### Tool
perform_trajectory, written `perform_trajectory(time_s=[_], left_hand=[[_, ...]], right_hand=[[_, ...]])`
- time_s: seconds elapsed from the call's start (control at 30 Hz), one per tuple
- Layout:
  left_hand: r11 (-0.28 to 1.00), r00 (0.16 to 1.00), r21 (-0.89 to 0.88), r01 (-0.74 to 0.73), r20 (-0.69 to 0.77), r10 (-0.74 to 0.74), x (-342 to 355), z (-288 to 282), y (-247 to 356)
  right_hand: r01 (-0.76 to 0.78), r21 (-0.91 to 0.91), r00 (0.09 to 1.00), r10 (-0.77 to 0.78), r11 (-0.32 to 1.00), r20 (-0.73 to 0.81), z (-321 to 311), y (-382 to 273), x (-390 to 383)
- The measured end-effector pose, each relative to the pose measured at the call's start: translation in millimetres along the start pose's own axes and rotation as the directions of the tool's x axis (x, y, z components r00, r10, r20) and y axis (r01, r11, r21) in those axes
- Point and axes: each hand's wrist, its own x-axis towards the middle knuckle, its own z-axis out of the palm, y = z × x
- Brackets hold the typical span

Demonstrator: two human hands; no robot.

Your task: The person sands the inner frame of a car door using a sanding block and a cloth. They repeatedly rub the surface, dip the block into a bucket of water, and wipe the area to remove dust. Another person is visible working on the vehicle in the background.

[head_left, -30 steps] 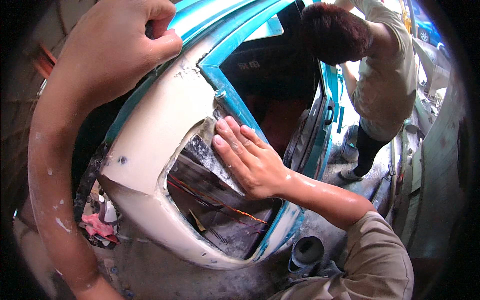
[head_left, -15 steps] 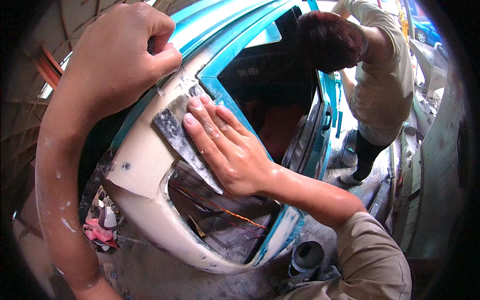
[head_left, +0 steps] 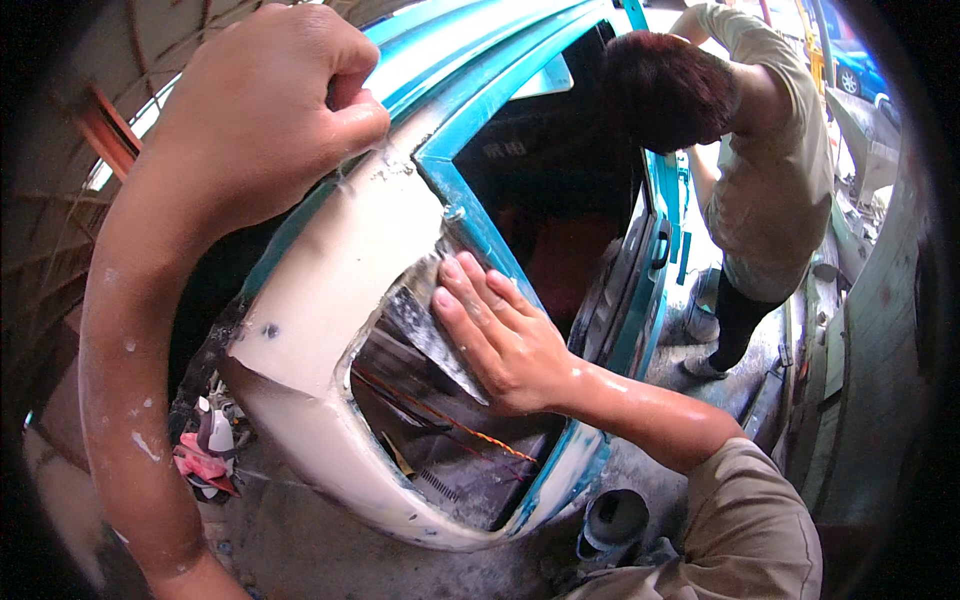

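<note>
Across the middle of the frame: vehicle body, teal at the roof edge and window surround, cream over the rounded corner panel; small dark spot on the panel, left of centre. Upper right: second person in a light khaki top, bent, head near the window's right end. Upper centre to centre: dark side window, teal-framed. Below centre: cut-out opening in the corner panel, dark interior visible through it.

Upper left: left hand, fingers curled in toward the thumb, back of the hand toward the camera, just beside the roof edge in view. Cannot tell whether it grips anything or touches the body. Pale flecks on the forearm.

Centre: right hand, laid flat, fingers extended and close together, pointing to the upper left. Beneath it, mottled grey-black sheet, partly covered by the palm and fingers; its exposed part projects left of the hand, across the top of the opening. Palm contact hidden.

Lower right of centre: dark bucket on the floor. Lower left: crumpled pink item. Smallest: red, orange and dark wires, running inside the opening.
</note>
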Motion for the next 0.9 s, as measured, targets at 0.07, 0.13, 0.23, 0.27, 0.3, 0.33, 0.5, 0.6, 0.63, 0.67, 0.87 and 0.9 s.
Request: perform_trajectory(time_s=[0.07, 0.13, 0.23, 0.27, 0.3, 0.33, 0.5, 0.6, 0.63, 0.67, 0.87, 0.9], left_hand=[[1.0, 1.0, -0.008, 0.0, -0.014, 0.0, 2, 3, 0], [1.0, 1.0, 0.013, -0.012, -0.008, 0.012, -1, 0, -4], [1.0, 0.999, -0.003, 0.001, 0.035, -0.001, -2, -3, -5], [1.0, 0.999, 0.0, 0.022, 0.032, -0.022, -6, -10, -4], [0.999, 1.0, -0.039, 0.023, 0.001, -0.023, -3, -1, -2], [0.998, 0.999, -0.058, 0.03, -0.015, -0.031, -1, -2, 0], [0.994, 0.996, 0.08, 0.072, 0.042, -0.075, -3, 2, -5], [0.995, 0.995, 0.06, 0.082, 0.049, -0.085, -6, -2, -3], [0.995, 0.997, 0.066, 0.071, 0.037, -0.073, -6, -7, -4], [0.996, 0.998, 0.068, 0.061, 0.029, -0.064, -5, -4, -4], [0.997, 0.997, 0.054, 0.056, 0.043, -0.058, -4, -1, -2], [0.997, 0.998, 0.055, 0.058, 0.021, -0.059, -3, -3, -1]], right_hand=[[0.015, 0.031, 1.0, -0.015, 0.999, 0.002, -7, 4, 11], [0.058, 0.102, 0.997, -0.053, 0.993, -0.054, -4, 8, 45], [0.021, 0.085, 0.999, -0.018, 0.996, -0.035, -5, 3, 54], [0.02, 0.089, 1.0, -0.018, 0.996, -0.021, -1, -2, 45], [-0.006, 0.052, 1.0, 0.005, 0.999, 0.019, 1, 1, 17], [-0.021, 0.034, 0.999, 0.019, 0.999, 0.043, 2, 2, 5], [0.016, 0.019, 0.998, -0.015, 1.0, -0.062, -8, -3, 58], [0.009, -0.021, 1.0, -0.009, 1.0, -0.029, -5, -1, 42], [0.016, -0.054, 1.0, -0.017, 0.998, -0.017, 2, 0, 23], [-0.014, -0.022, 1.0, 0.015, 1.0, 0.015, 1, -3, 12], [-0.021, -0.017, 1.0, 0.021, 1.0, 0.018, 6, -3, 13], [-0.026, 0.011, 0.999, 0.026, 1.0, 0.023, 4, -3, 11]])
